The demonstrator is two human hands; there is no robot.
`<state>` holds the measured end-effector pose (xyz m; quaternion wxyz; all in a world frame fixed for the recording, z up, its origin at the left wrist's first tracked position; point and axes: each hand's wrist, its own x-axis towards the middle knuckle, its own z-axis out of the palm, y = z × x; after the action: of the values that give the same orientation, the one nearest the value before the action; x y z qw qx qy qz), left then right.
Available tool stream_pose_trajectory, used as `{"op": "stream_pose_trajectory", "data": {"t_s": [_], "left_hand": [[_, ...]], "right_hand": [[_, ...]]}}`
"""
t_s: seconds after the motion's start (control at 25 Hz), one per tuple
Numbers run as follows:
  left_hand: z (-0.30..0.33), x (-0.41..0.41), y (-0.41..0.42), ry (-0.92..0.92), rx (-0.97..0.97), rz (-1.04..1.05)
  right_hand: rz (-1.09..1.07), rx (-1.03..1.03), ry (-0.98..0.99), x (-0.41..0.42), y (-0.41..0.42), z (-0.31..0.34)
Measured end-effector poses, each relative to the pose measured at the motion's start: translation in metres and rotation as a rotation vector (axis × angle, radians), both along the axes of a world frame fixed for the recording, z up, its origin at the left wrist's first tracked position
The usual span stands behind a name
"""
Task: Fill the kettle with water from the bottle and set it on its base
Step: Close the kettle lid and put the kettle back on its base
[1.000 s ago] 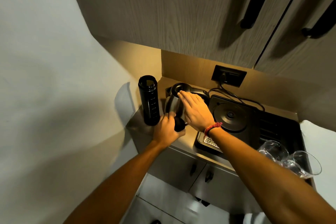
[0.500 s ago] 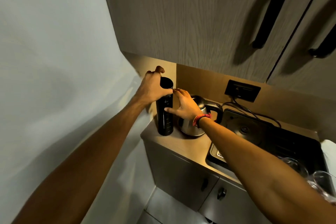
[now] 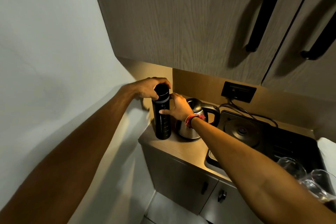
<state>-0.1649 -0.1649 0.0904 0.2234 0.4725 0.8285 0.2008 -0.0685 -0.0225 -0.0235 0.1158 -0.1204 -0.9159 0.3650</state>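
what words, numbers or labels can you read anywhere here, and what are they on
None can be read.
bottle: a column of pale marks runs down its side, likely a scale, too small and blurred to read.
kettle base: only a ring pattern at its centre, no text.
wall socket: no legible marking.
kettle: no visible label; the right hand covers part of it.

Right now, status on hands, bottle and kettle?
Left hand gripping bottle cap; right hand steadying bottle. Kettle on counter, off base. Nothing between.
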Motion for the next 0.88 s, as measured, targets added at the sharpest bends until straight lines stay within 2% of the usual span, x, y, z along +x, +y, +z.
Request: {"op": "stream_pose_trajectory", "data": {"t_s": [0.16, 0.28, 0.36, 0.48, 0.6, 0.72, 0.88], "left_hand": [[0.009, 0.007, 0.009, 0.012, -0.054, -0.027], [0.009, 0.023, 0.029, 0.189, 0.085, -0.019], [-0.004, 0.036, 0.054, 0.290, 0.140, -0.038], [-0.044, 0.054, 0.097, 0.257, 0.003, -0.101], [-0.080, 0.054, 0.120, 0.224, -0.235, -0.042], [-0.098, 0.048, 0.124, 0.218, -0.349, 0.028], [-0.106, 0.053, 0.133, 0.293, -0.332, 0.088]], "right_hand": [[0.074, 0.162, -0.079, 0.007, 0.011, -0.001], [0.093, 0.382, -0.070, 0.027, 0.044, -0.001], [0.054, 0.438, -0.045, 0.044, 0.075, -0.001], [-0.017, 0.396, -0.192, 0.065, 0.115, -0.005], [-0.024, 0.318, -0.381, 0.074, 0.130, -0.015], [-0.074, 0.279, -0.339, 0.074, 0.125, -0.022], [-0.138, 0.270, -0.259, 0.071, 0.120, -0.028]]}}
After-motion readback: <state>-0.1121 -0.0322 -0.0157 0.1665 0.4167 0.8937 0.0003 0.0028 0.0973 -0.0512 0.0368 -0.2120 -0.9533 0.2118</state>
